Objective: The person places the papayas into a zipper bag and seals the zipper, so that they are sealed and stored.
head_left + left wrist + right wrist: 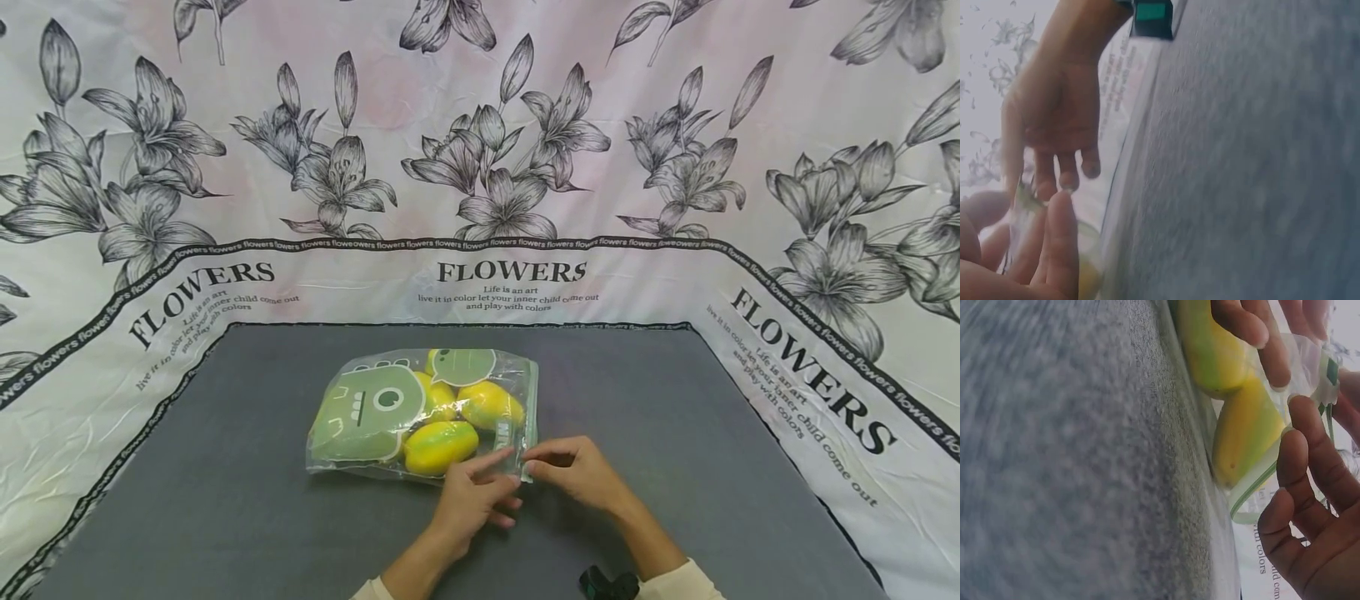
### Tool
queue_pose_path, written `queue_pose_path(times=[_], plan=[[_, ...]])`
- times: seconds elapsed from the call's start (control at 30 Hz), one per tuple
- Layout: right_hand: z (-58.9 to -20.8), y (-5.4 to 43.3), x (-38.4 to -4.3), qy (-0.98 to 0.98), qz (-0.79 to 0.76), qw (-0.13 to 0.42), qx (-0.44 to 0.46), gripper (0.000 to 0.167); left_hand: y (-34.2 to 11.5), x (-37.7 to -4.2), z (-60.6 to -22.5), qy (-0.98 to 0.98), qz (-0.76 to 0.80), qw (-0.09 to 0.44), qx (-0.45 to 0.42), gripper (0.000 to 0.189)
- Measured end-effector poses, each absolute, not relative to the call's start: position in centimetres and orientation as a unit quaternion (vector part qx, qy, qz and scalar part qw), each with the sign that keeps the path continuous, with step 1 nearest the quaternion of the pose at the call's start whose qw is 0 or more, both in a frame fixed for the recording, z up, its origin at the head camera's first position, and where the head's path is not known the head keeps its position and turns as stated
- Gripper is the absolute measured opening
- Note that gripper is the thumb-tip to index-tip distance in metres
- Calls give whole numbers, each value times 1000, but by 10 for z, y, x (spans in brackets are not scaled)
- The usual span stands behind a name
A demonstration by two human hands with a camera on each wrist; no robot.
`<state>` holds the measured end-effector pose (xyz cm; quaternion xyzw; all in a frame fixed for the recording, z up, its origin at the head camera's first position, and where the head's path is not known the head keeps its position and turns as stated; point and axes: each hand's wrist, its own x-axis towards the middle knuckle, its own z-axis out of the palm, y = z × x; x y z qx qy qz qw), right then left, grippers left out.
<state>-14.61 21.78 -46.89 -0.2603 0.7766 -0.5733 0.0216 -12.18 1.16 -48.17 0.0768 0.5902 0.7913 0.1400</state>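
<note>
A clear zip bag (363, 417) with a green cartoon monster print lies on the grey table. Inside are several yellow fruits (441, 447) tinged with green; I cannot tell whether they are lemons or mangoes. At the bag's near right corner, my left hand (468, 504) pinches the plastic, index finger stretched along it. My right hand (581, 475) pinches the corner of the pale green zip edge (532, 400) between thumb and index finger. Its other fingers hang loosely curled in the right wrist view, beside the zip slider (1330, 381). The exact finger contacts are partly hidden.
Grey cloth covers the table (225, 517). A white curtain (510, 283) with flower prints and lettering encloses the back and both sides. A black device (607, 583) sits at my right wrist.
</note>
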Motion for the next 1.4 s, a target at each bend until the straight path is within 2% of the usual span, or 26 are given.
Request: queue_pose_path(times=[0.2,0.53,0.77,1.4], plan=[[-469,215,-145,766,-583,20,-270,13,24,-117,-481,582,805,108,37,40],[-470,212,-145,762,-590,19,-266,12,32,-118,-480,555,826,95,-5,26],[-471,209,-145,762,-596,30,-252,13,34,-120,-480,549,831,84,-29,25],[-465,206,-164,785,-589,-6,-193,13,35,-122,-477,559,825,75,-40,27]])
